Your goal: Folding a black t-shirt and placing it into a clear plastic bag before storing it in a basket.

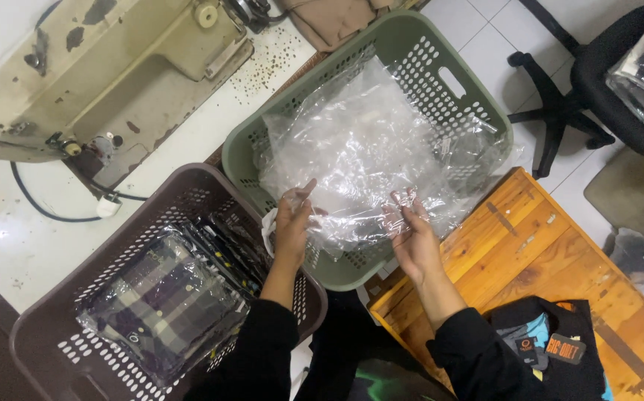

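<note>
A single camera worn on the person's head looks steeply, almost straight, down from close above the work, so both black-sleeved forearms reach up into the picture from its bottom edge. Near the middle lies the green perforated plastic basket (478, 96), with the brown perforated plastic basket (47, 327) at lower left. The frame takes in the beige metal sewing machine (114, 67) at upper left and the orange wooden table (544, 245) at lower right.

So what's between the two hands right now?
In the head view, only clear plastic bag spans the gap between the left hand and right hand; both grip its near edge above the green basket.
</note>
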